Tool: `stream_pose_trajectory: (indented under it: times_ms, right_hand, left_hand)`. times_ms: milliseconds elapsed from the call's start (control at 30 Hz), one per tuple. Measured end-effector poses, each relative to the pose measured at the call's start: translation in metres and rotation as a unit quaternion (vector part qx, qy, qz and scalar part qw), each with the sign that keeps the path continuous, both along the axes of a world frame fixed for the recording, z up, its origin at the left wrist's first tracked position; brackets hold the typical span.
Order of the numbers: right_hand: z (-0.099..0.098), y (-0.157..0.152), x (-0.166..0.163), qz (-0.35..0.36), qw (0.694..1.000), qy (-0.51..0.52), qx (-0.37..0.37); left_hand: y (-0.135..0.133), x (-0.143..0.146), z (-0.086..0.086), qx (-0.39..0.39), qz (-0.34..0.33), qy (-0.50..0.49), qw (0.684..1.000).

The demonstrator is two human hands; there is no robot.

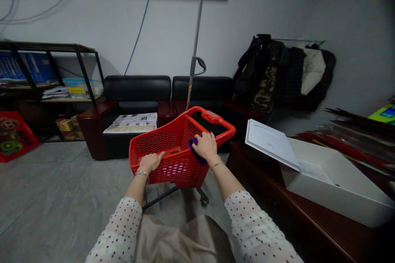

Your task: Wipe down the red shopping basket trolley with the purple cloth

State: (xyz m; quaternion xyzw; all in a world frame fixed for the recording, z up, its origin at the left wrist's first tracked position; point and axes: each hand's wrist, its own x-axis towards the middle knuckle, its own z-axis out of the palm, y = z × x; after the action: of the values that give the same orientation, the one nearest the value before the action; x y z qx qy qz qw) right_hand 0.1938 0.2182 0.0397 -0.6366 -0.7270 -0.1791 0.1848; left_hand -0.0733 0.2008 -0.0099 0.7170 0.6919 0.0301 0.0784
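Note:
A red plastic shopping cart (173,148) stands before me on the floor, its basket lying crosswise and its handle (226,131) at the right. My left hand (151,162) grips the near rim of the basket, with the thumb along the top edge. A purple cloth (197,155) is bunched under my right hand (205,146), pressed on the near rim close to the handle end. Part of the cloth hangs down the basket's outer side. The fingertips of my right hand are partly hidden. Below the basket a grey leg and a caster wheel (204,200) show.
Behind the cart are black sofas (137,88) with newspapers (132,122) on one seat. A metal pole (197,28) rises behind the basket. At the right, an opened white box (333,189) sits on a dark wooden table (277,209). Shelves (77,45) stand at the left.

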Motion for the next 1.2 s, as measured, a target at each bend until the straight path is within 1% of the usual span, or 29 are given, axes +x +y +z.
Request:
stream_pose_trajectory:
  times_ms: [67,200,267,333,400,500,567,633,700,800,867,933,1000,1067,1133,1200]
  right_hand:
    - [-0.005,-0.009,-0.016,0.008,1.000,0.008,-0.008]
    - [-0.022,-0.030,-0.064,0.040,0.998,0.019,-0.044]
    - [-0.025,-0.037,-0.071,0.060,0.997,0.021,-0.051]
    - [-0.020,-0.043,-0.058,0.081,0.996,0.013,-0.042]
    - [-0.010,-0.048,-0.030,0.075,0.997,0.003,-0.015]
    - [0.001,-0.056,0.010,0.017,0.999,0.011,0.041]
    - [-0.001,-0.064,0.017,-0.011,0.997,0.026,0.077]
    - [-0.009,-0.071,0.006,-0.006,0.995,0.032,0.098]
    - [-0.021,-0.076,-0.019,0.026,0.994,0.027,0.100]
    - [-0.033,-0.078,-0.057,0.069,0.994,0.029,0.076]
    - [-0.034,-0.076,-0.067,0.084,0.994,0.031,0.057]
    - [-0.029,-0.072,-0.057,0.098,0.993,0.020,0.056]
    - [-0.019,-0.067,-0.029,0.100,0.992,0.009,0.081]
    - [-0.010,-0.059,0.007,0.077,0.990,0.014,0.120]
    - [-0.004,-0.051,0.036,0.046,0.987,0.026,0.155]
    - [-0.005,-0.046,0.044,0.020,0.984,0.037,0.174]
  left_hand:
    - [-0.001,-0.001,0.000,0.003,0.001,-0.003,1.000]
    - [-0.005,-0.004,0.001,0.009,0.001,-0.005,1.000]
    - [-0.008,-0.008,0.002,0.010,0.001,-0.004,1.000]
    - [-0.011,-0.013,0.002,0.009,0.001,-0.003,1.000]
    - [-0.014,-0.018,0.002,0.007,0.001,-0.001,1.000]
    - [-0.017,-0.022,-0.001,0.009,0.000,0.001,1.000]
    - [-0.018,-0.022,-0.003,0.010,0.004,0.002,1.000]
    - [-0.019,-0.022,-0.005,0.012,0.008,0.005,1.000]
    - [-0.020,-0.022,-0.006,0.015,0.010,0.007,1.000]
    - [-0.022,-0.025,-0.006,0.022,0.015,0.010,1.000]
    - [-0.023,-0.029,-0.005,0.025,0.019,0.011,0.999]
    - [-0.025,-0.033,-0.004,0.029,0.021,0.012,0.999]
    - [-0.025,-0.038,-0.003,0.034,0.021,0.012,0.999]
    - [-0.025,-0.040,-0.003,0.038,0.024,0.012,0.999]
    - [-0.025,-0.039,-0.005,0.044,0.027,0.012,0.999]
    - [-0.024,-0.036,-0.010,0.059,0.015,0.011,0.998]
